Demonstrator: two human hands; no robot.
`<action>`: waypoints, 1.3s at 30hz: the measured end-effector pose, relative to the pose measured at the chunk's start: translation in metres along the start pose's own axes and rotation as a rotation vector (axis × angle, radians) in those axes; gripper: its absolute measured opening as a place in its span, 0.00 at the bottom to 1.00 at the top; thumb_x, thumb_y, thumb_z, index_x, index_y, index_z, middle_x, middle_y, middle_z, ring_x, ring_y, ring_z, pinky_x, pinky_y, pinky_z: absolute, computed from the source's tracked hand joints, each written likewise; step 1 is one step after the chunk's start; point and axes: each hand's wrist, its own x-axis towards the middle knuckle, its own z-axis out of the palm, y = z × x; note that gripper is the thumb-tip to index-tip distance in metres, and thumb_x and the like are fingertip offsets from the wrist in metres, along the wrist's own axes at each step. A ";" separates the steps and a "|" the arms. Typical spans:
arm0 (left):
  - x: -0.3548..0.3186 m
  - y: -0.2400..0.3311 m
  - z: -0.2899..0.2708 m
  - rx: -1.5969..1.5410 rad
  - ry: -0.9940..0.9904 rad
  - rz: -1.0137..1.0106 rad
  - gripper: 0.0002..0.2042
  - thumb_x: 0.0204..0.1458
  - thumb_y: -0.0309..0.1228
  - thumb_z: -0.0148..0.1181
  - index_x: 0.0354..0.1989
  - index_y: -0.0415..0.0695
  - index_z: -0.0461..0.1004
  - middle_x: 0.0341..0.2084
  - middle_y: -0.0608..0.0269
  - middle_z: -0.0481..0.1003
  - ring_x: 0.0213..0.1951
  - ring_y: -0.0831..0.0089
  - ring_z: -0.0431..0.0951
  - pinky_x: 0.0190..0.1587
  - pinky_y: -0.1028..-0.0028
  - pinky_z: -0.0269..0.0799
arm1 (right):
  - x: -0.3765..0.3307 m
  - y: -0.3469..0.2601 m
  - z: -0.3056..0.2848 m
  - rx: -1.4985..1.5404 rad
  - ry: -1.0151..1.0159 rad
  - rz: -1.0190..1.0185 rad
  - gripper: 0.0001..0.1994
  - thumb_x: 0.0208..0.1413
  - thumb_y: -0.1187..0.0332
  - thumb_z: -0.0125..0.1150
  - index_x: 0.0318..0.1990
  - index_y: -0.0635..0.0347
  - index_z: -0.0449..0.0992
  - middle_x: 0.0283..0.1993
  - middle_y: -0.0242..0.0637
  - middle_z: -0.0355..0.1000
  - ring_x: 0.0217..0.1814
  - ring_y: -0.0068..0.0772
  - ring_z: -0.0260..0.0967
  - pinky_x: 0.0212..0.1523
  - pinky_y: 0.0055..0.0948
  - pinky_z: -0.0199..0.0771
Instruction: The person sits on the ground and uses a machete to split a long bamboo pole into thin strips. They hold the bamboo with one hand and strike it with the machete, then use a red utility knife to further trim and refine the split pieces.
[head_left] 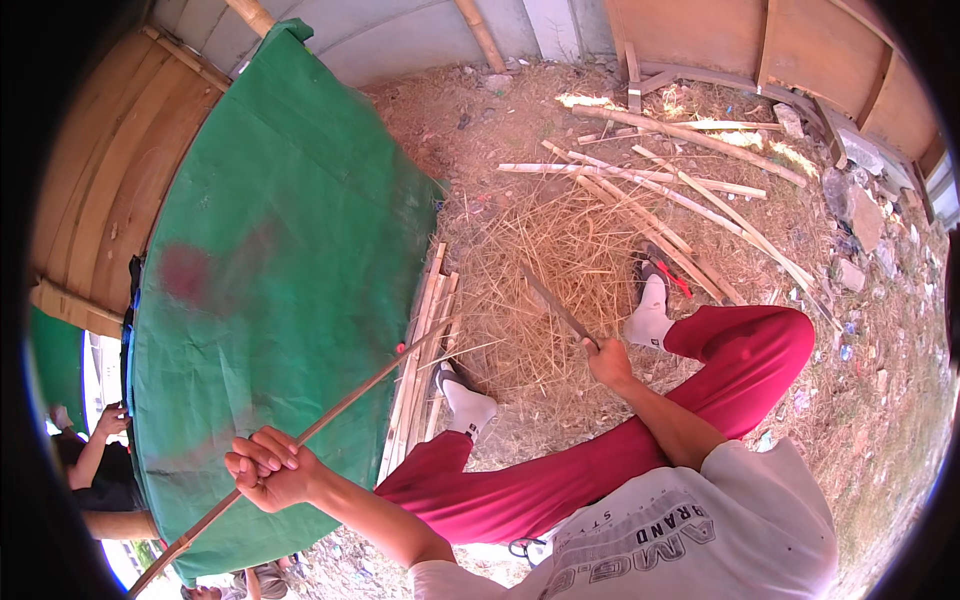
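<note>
My left hand (268, 468) is closed around a long, thin bamboo strip (352, 398). The strip slants from the lower left edge up past the hem of a green sheet, its far end over a bundle of split bamboo slats (425, 345). In my right hand (608, 362) is a knife (556, 304) with a long, dark, narrow blade, its fingers wrapped round the handle. The blade points up and left over a heap of pale bamboo shavings (540, 240) between my feet. Blade and strip are apart.
A green sheet (290, 300) hangs close on my left. Several bamboo poles and slats (690, 185) lie crisscrossed ahead to the right. Rubble (862, 215) lines the right side by a wooden panel wall (690, 40). Another person's arm (95, 440) shows at the far left.
</note>
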 end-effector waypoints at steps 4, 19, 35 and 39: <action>-0.019 0.009 -0.003 0.084 0.246 0.060 0.17 0.50 0.26 0.50 0.12 0.50 0.53 0.09 0.65 0.57 0.07 0.76 0.53 0.11 0.77 0.51 | -0.028 -0.045 -0.050 0.124 0.211 -0.041 0.19 0.63 0.57 0.56 0.35 0.71 0.78 0.18 0.47 0.69 0.18 0.39 0.65 0.24 0.40 0.64; -0.070 -0.027 -0.039 -0.072 0.687 -0.059 0.17 0.50 0.28 0.52 0.10 0.49 0.57 0.09 0.67 0.60 0.09 0.74 0.57 0.13 0.75 0.53 | -0.137 0.109 -0.371 -0.429 1.248 -0.017 0.28 0.67 0.46 0.46 0.44 0.65 0.82 0.13 0.35 0.62 0.13 0.28 0.56 0.22 0.35 0.60; -0.073 -0.048 -0.041 0.056 0.675 -0.065 0.18 0.54 0.29 0.49 0.10 0.48 0.59 0.09 0.67 0.61 0.08 0.76 0.58 0.13 0.76 0.54 | -0.246 0.331 -0.172 0.787 0.323 1.298 0.29 0.62 0.36 0.44 0.19 0.49 0.61 0.13 0.24 0.46 0.14 0.25 0.44 0.19 0.29 0.49; -0.073 -0.041 -0.048 0.053 0.742 -0.074 0.18 0.54 0.30 0.49 0.10 0.49 0.58 0.09 0.68 0.60 0.08 0.77 0.57 0.13 0.77 0.53 | -0.232 0.344 -0.175 0.942 0.214 1.347 0.26 0.64 0.44 0.47 0.18 0.49 0.56 0.14 0.27 0.48 0.17 0.28 0.48 0.22 0.30 0.52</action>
